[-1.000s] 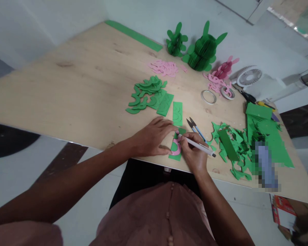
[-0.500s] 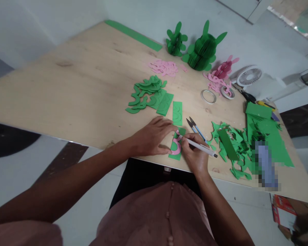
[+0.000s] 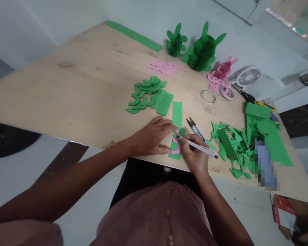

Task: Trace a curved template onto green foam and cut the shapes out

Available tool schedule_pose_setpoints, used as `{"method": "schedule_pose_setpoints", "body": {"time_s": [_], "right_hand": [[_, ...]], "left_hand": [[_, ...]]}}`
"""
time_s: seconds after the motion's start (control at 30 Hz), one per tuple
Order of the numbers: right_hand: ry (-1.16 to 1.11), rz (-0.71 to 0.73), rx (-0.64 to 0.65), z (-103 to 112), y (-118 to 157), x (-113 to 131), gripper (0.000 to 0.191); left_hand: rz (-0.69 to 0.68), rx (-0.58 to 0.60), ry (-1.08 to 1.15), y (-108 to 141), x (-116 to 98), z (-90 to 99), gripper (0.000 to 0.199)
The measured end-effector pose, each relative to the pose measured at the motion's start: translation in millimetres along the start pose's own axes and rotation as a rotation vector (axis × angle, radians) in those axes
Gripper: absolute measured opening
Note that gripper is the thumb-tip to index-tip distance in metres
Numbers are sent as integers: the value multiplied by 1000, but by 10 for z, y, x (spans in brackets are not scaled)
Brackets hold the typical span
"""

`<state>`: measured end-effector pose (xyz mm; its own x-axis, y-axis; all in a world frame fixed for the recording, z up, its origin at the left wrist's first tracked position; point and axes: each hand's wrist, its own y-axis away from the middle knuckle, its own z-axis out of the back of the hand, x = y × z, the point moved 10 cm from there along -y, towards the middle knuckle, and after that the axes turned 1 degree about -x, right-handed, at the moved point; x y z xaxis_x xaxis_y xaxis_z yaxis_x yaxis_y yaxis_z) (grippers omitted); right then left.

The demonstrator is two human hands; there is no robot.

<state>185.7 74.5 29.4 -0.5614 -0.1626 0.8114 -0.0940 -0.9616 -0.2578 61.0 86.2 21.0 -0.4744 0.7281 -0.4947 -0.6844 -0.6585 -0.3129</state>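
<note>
Pen (image 3: 200, 148) lower, pink cutout (image 3: 179, 147) between hands (image 3: 154, 136) (image 3: 195, 155)

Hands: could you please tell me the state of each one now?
Left hand: open, touching the pink cutout.
Right hand: closed, holding the white pen.

The pale wooden surface (image 3: 74, 82) has brown knots and slants away toward a plain whitish wall (image 3: 138, 13) behind it. Below the surface lies a light grey floor (image 3: 248, 208). Soft light leaves faint shadows on the wall beyond the surface.
</note>
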Motion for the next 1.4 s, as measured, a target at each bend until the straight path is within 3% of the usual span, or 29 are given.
{"method": "schedule_pose_setpoints", "body": {"time_s": [0.6, 1.4], "right_hand": [[-2, -18, -6, 17, 3, -20, 7], [38, -7, -10, 18, 3, 3, 8]], "left_hand": [[-51, 34, -50, -15, -68, 16, 39], [-52, 30, -43, -16, -72, 20, 41]]}}
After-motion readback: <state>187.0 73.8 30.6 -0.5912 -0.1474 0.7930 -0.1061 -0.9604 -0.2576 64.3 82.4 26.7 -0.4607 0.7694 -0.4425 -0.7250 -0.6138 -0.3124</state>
